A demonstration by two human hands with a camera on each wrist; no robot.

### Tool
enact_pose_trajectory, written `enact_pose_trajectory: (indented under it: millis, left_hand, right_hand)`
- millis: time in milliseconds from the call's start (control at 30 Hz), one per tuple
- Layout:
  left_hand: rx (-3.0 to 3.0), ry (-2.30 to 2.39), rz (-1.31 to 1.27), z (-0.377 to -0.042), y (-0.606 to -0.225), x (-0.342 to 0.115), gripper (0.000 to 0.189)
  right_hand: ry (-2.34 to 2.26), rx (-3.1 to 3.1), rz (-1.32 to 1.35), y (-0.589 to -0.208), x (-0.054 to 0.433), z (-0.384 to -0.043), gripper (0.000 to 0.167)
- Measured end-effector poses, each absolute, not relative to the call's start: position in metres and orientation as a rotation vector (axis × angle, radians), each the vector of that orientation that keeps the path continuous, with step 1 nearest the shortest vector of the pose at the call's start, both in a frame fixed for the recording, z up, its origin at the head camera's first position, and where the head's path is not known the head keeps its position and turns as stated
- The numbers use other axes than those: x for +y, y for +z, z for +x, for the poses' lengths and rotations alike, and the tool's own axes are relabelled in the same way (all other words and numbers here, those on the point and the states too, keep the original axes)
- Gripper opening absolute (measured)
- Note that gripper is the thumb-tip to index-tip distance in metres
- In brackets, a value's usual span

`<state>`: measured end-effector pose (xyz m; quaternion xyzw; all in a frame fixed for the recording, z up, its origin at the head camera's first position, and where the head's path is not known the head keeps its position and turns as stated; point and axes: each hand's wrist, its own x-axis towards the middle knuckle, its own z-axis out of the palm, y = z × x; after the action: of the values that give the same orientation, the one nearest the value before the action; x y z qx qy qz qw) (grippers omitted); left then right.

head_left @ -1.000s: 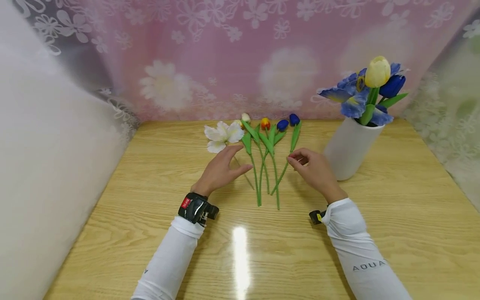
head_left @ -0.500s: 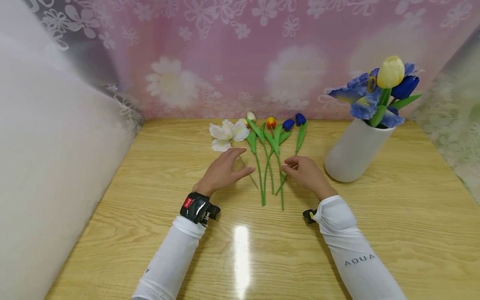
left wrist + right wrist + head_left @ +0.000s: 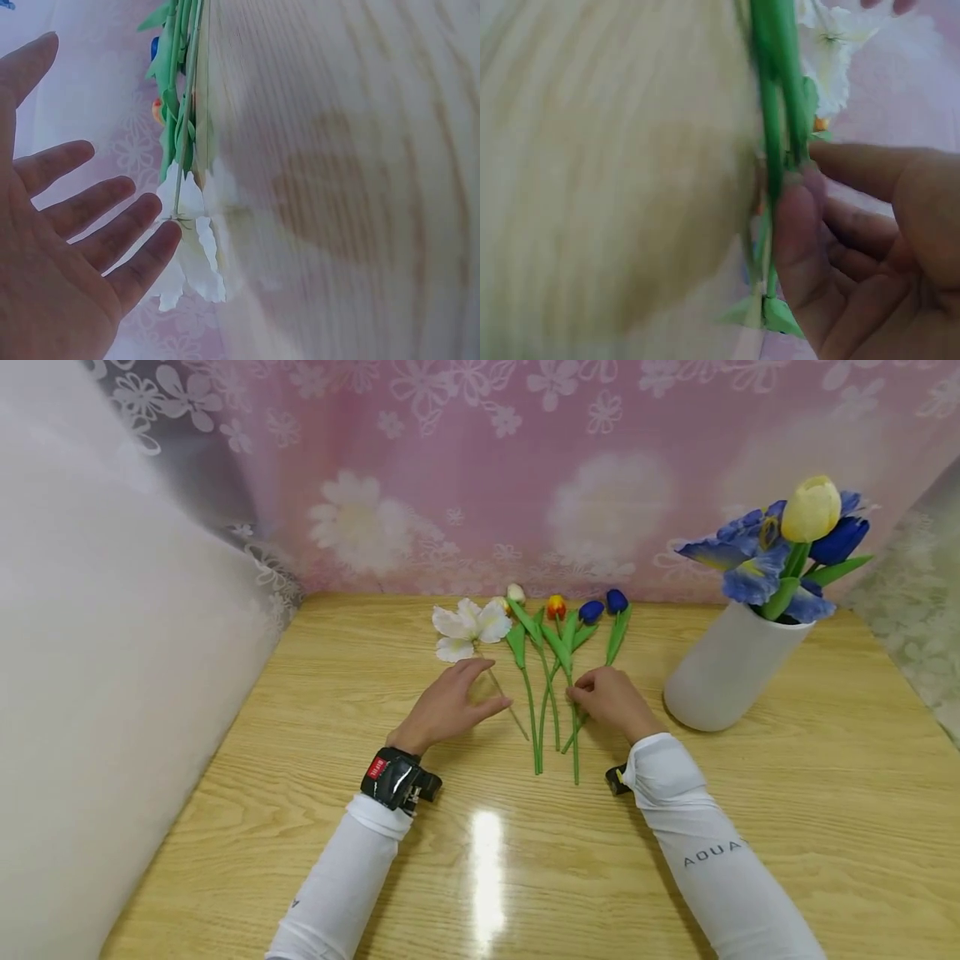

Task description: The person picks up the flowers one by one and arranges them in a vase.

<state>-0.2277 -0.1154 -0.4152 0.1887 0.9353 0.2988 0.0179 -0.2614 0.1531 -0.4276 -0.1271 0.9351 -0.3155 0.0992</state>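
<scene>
My right hand (image 3: pixel 611 697) is at the stem of an orange-red tulip (image 3: pixel 556 607) lying on the table; in the right wrist view, thumb and index finger (image 3: pixel 855 166) pinch a green stem. Close beside it lie two blue tulips (image 3: pixel 591 612) and pale tulips (image 3: pixel 515 593), their green stems crossing. Over the thin stem of a big white flower (image 3: pixel 471 625), my left hand (image 3: pixel 453 702) hovers with thumb and fingers spread apart. The left wrist view has that hand's fingers (image 3: pixel 112 202) extended, holding nothing, with the white flower (image 3: pixel 191 259) behind the fingertips.
A white vase (image 3: pixel 731 668) stands at the right, holding a yellow tulip (image 3: pixel 812 510), a dark blue tulip (image 3: pixel 840 539) and blue irises (image 3: pixel 753 572). Behind the wooden table (image 3: pixel 300 827) hangs a pink floral cloth (image 3: pixel 480 468). A white cloth (image 3: pixel 112 652) borders the left side.
My right hand has moved left from beside the rightmost blue tulip's stem to the orange-red tulip's stem, and its fingers have closed there. The left hand stays nearly still; the camera view has shifted slightly.
</scene>
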Motion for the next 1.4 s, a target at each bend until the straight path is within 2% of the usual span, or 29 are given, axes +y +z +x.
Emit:
enact_pose_trajectory:
  millis: [267, 533, 967, 1400]
  left_hand:
    - [2.889, 0.926, 0.598, -0.228, -0.414, -0.11, 0.073]
    - [2.837, 1.047, 0.574, -0.228, -0.4, -0.107, 0.076]
    - [2.84, 1.147, 0.717, -0.227, -0.386, -0.099, 0.075]
    - [2.862, 1.166, 0.775, -0.226, -0.373, -0.09, 0.074]
  right_hand:
    - [-0.958, 2.757, -0.294, -0.425, 0.162, -0.261, 0.025]
    - [-1.154, 2.687, -0.289, -0.409, 0.17, -0.253, 0.027]
    - [-1.426, 2.901, -0.486, -0.358, 0.18, -0.224, 0.025]
    - [-1.783, 3.032, -0.868, -0.314, 0.192, -0.198, 0.014]
